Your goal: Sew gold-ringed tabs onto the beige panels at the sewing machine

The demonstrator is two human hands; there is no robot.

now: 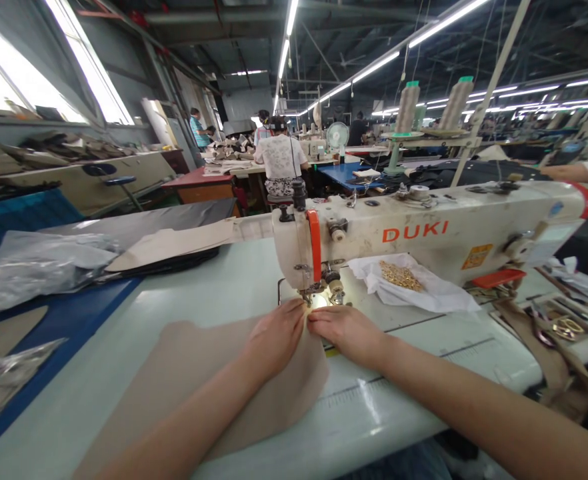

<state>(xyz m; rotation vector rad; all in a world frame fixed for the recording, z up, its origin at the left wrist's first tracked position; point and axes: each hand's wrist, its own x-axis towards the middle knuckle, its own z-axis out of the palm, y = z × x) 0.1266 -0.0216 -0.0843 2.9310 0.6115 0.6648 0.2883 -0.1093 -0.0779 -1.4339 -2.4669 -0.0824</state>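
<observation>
A large beige fabric panel (194, 367) lies flat on the pale sewing table, its far edge under the needle area of a white DUKI sewing machine (359, 230). My left hand (277, 337) rests on the panel with its fingers closed on the fabric just in front of the presser foot (309, 300). Close beside it, the fingers of my right hand (347, 332) are pressed together at the panel's right edge. Their tips nearly meet those of the left hand. The fabric right between the fingertips is mostly hidden. A small lamp lights the spot behind my right fingers.
White paper (369, 273) with small gold metal pieces (401, 277) lies under the machine arm. Stacked beige panels (174, 243) and plastic bags (39, 263) lie at left. At right are a beige strap (549, 360) and a parts tray (569, 320). A co-worker's arm (574, 173) reaches in at far right.
</observation>
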